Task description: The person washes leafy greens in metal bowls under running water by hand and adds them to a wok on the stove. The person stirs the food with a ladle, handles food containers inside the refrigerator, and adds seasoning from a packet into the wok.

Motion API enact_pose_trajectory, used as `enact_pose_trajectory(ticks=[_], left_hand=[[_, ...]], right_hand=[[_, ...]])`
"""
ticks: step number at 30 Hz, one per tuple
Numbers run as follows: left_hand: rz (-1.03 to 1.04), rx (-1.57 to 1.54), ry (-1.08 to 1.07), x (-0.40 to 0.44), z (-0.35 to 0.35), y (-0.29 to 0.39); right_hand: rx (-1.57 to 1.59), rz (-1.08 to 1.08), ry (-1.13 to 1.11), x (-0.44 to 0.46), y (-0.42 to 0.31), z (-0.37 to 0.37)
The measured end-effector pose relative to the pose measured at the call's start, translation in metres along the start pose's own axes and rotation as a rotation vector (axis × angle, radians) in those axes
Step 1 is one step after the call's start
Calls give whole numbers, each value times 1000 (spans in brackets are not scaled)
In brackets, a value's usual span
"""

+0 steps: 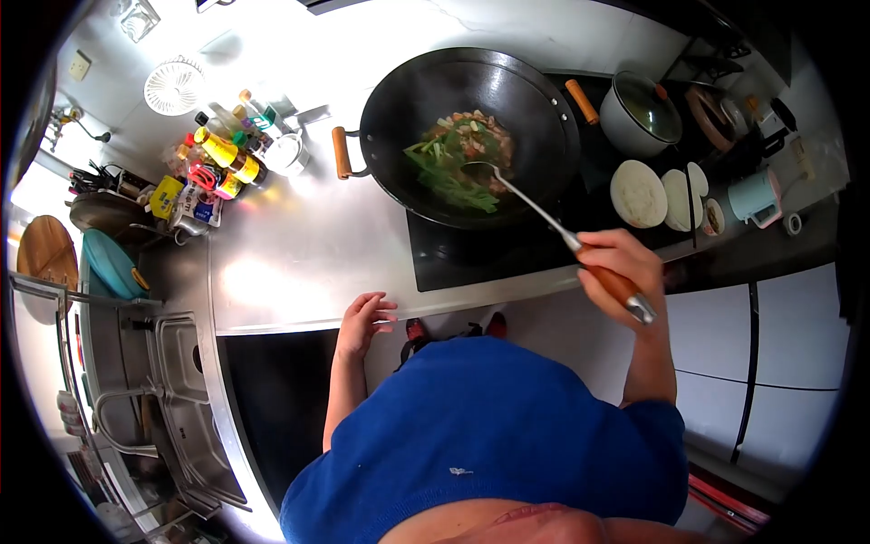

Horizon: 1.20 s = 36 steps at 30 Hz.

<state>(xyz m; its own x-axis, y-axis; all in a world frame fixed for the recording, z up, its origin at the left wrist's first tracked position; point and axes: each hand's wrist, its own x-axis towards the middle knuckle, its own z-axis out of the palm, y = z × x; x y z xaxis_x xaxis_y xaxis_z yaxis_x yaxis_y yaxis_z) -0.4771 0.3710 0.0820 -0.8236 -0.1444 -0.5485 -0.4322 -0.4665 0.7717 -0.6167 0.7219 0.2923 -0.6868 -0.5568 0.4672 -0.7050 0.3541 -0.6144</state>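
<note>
While right hand (622, 274) grips silvery ladle (541, 211) | left hand (366, 322) loosely spread | greens (447, 174), black wok (390, 107)

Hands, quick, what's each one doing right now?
Left hand: empty, open, fingers loosely curled by the counter edge.
Right hand: closed around the ladle's wooden handle.

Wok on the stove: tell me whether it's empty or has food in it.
It has food in it, but is not full: leafy greens and small chopped pieces lie low in the wok, with its upper wall bare.
</note>
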Motion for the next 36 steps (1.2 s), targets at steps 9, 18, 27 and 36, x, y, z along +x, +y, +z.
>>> enact_pose_trajectory(ticks=[9, 18, 27, 36], left_hand=[[9, 4, -14, 2, 6, 4], [8, -31, 6, -2, -1, -8], [42, -78, 49, -12, -22, -21], [47, -131, 81, -21, -33, -30]], right_hand=[[0, -121, -29, 22, -14, -24], [73, -77, -54, 45, 20, 13], [56, 100, 401, 85, 47, -14], [674, 558, 424, 125, 143, 19]])
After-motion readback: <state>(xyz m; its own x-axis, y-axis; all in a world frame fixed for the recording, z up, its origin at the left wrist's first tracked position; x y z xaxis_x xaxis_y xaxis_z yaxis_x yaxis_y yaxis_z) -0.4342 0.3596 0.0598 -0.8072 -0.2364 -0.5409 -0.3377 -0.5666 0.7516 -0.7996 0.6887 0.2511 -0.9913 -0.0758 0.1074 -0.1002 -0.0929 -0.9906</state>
